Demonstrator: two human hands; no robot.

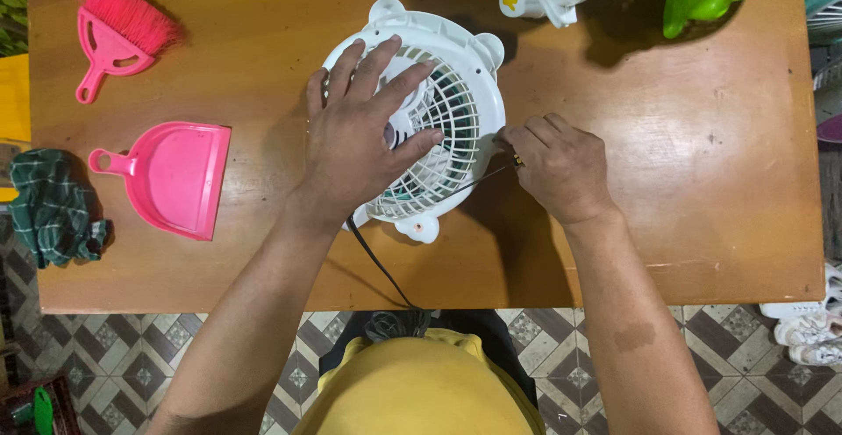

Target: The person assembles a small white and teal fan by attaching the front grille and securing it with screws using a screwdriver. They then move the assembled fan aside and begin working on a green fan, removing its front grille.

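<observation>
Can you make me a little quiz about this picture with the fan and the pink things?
1. True or false: the left hand lies flat on the white fan.
2. Which is nearer the green cloth: the pink dustpan or the pink brush?
3. What does the right hand pinch at the fan's edge?

Key: 1 true. 2 the dustpan. 3 a thin dark tool; its kind is unclear.

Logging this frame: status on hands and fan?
Left hand flat on white fan. Right hand pinching thin tool at fan's rim. Cord trails off table.
</observation>
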